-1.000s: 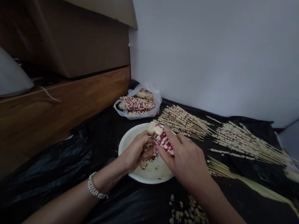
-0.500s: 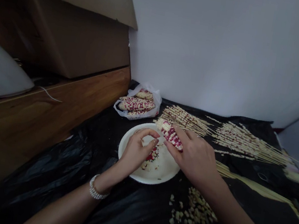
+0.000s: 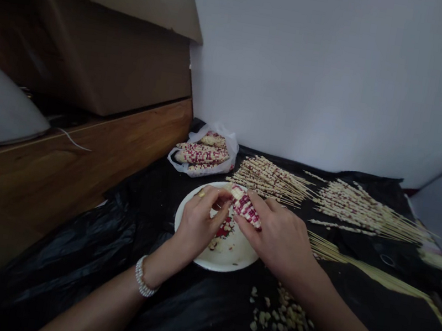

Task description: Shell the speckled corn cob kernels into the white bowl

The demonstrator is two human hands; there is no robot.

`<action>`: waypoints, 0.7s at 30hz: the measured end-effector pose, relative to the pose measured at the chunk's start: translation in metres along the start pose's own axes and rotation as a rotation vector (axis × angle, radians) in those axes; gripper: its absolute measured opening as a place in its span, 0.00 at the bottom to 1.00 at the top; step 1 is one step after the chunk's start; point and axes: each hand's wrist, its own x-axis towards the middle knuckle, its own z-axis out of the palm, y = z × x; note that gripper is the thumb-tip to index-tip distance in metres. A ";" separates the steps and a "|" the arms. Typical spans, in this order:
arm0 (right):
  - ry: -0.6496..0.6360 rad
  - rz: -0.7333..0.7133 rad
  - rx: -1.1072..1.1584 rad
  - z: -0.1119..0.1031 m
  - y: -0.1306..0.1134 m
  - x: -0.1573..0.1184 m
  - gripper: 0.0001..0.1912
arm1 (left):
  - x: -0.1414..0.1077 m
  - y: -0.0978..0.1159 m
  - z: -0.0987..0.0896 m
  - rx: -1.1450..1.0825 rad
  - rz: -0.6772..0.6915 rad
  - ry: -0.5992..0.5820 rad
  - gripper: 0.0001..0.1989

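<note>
My right hand (image 3: 284, 231) is wrapped round a red-and-white corn cob (image 3: 246, 207), tilted over a white basin (image 3: 226, 261). At the cob's upper left end is my left hand (image 3: 200, 215), its thumb and forefinger curled close to the kernels; whether anything is between those fingertips is too small to tell. Loose kernels (image 3: 214, 243) lie in the basin, over a red printed pattern. A pearl bracelet (image 3: 142, 276) circles the left wrist.
A plastic bag of cobs (image 3: 203, 155) lies behind the basin. Sticks threaded with kernels (image 3: 271, 179) and a second bundle (image 3: 356, 209) are at the right, with bare sticks (image 3: 372, 269) nearer. Loose pieces (image 3: 283, 318) lie on black sheeting (image 3: 188, 317). A wooden board (image 3: 123, 144) borders the left.
My right hand has moved left with the cob. My left hand's fingers have come up to the cob's end, closing the gap between them.
</note>
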 end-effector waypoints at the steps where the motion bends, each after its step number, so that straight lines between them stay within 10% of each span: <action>1: -0.003 -0.008 -0.008 -0.001 -0.002 0.000 0.24 | 0.000 -0.001 0.000 0.014 0.001 -0.002 0.07; 13: 0.300 -0.197 -0.180 -0.004 -0.010 -0.004 0.22 | 0.002 0.009 0.003 -0.470 -0.466 0.097 0.03; 21: 0.157 -0.084 -0.047 0.001 0.002 0.001 0.25 | 0.010 0.011 -0.004 -0.749 -0.665 -0.011 0.08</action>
